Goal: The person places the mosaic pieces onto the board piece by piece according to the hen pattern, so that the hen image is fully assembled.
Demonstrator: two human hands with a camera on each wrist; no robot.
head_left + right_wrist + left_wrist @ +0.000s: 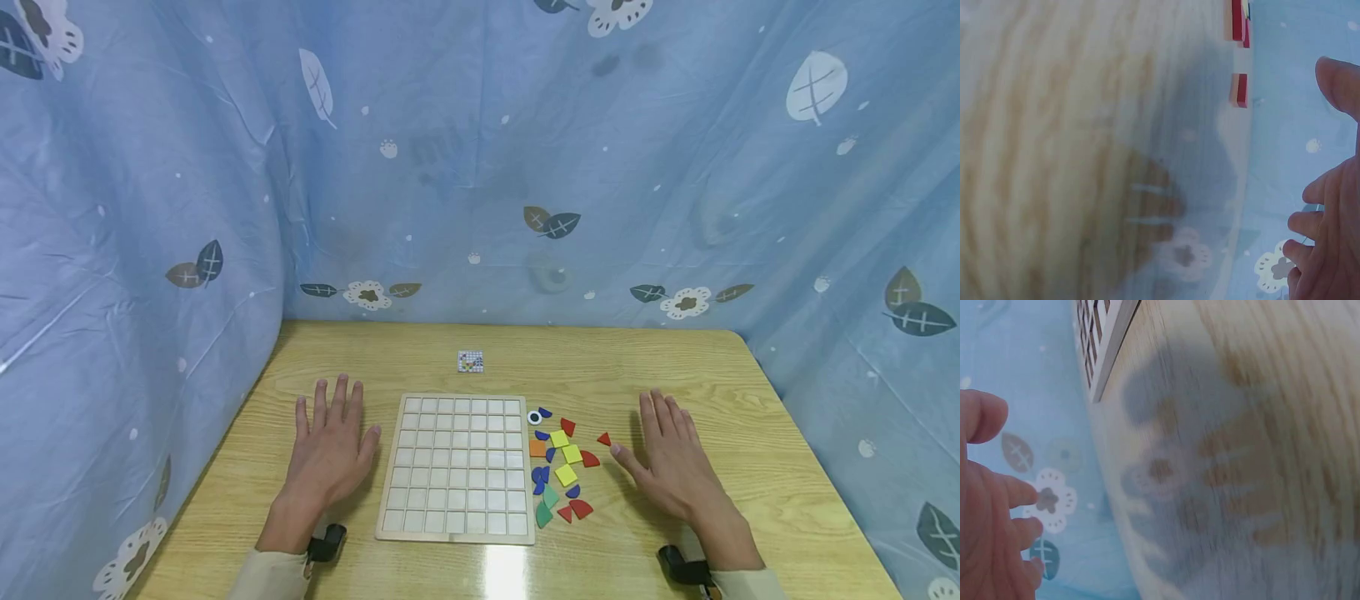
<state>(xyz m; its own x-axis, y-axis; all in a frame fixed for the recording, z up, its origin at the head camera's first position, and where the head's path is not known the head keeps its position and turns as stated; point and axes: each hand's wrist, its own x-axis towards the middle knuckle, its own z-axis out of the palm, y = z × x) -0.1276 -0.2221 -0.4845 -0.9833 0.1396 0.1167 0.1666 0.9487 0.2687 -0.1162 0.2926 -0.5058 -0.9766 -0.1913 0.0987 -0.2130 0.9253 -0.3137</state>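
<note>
My left hand [330, 450] is held flat over the table, fingers straight, to the left of a wooden grid board [455, 536] with square cells. On the other side, my right hand [671, 458] is also flat and holds nothing; its thumb points at a small red triangle [604, 438]. Between the board and that hand lie loose flat pieces: yellow squares [566, 475], an orange square [537, 448], blue half-rounds [573, 492], red quarter-rounds [581, 508], green pieces [543, 514] and a white disc with a dark centre [534, 417]. The left wrist view shows the board's edge [1107, 359] beyond the thumb.
A small printed card [470, 361] with a coloured pattern lies behind the board. The wooden table [600, 367] ends at a blue patterned curtain [480, 167], which hangs along the back and both sides.
</note>
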